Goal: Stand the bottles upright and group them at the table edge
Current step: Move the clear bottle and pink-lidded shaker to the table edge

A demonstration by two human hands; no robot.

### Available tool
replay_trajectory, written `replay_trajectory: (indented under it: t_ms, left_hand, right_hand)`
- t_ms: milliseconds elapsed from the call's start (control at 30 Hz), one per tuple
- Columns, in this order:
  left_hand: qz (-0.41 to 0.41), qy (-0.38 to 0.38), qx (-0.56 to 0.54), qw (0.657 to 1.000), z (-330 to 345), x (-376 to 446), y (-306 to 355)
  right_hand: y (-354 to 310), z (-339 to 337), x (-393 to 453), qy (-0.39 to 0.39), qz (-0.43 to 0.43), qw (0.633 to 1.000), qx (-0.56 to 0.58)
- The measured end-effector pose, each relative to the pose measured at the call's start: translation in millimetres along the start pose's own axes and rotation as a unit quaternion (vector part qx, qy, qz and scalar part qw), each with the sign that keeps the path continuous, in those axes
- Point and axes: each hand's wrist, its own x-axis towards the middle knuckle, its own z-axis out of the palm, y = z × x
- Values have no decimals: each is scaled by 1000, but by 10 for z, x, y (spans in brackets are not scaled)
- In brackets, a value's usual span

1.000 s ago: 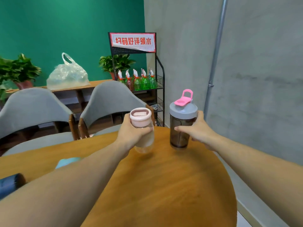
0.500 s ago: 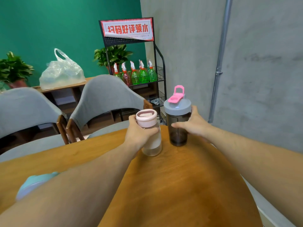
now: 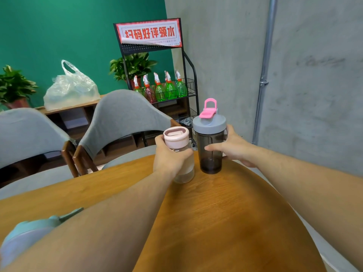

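A clear bottle with a pale pink lid [image 3: 176, 135] stands upright near the far edge of the round wooden table [image 3: 225, 222]. My left hand [image 3: 169, 158] is wrapped around its body. Right beside it stands a dark smoky shaker bottle with a grey lid and pink flip cap [image 3: 210, 152], its base on the table. My right hand [image 3: 233, 148] grips it from the right side. A teal-lidded bottle [image 3: 29, 234] lies at the lower left, mostly hidden behind my left forearm.
Two grey chairs [image 3: 121, 118] stand beyond the table's far edge. Behind them is a black wire rack with green spray bottles [image 3: 167, 89] and a red sign. A concrete wall with a metal pipe [image 3: 263, 83] runs along the right.
Both bottles have moved farther toward the table's far edge and now stand close side by side. The pink-lidded bottle went from raised and tilted to upright. A dark bottle at the lower left left the view.
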Motion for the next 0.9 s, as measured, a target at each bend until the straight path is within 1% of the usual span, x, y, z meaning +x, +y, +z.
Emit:
replay_trajectory:
  t_ms: [133, 233, 400, 467, 567, 667, 900]
  left_hand:
    - [-21, 11, 0, 1000, 29, -14, 48]
    - [-48, 9, 21, 999, -36, -41, 98]
    - [-99, -34, 37, 994, -390, -262, 256]
    - [-107, -33, 57, 992, -638, -441, 362]
    - [-122, -54, 77, 988, -1068, -791, 490]
    - [-123, -68, 93, 986, -1476, -1146, 544]
    - [-150, -78, 110, 979, -2371, -1930, 572]
  right_hand:
    - [35, -10, -78, 7, 0, 1000, -18]
    - [35, -58, -210, 15, 16, 999, -39]
    - [5, -155, -537, 14, 61, 995, -80]
    - [-95, -126, -738, 4, 62, 995, -79]
    - [-325, 31, -1108, -30, 49, 994, -90]
    - [-593, 257, -1467, -72, 17, 992, -105]
    - [-1164, 885, -2219, -125, -57, 983, -121]
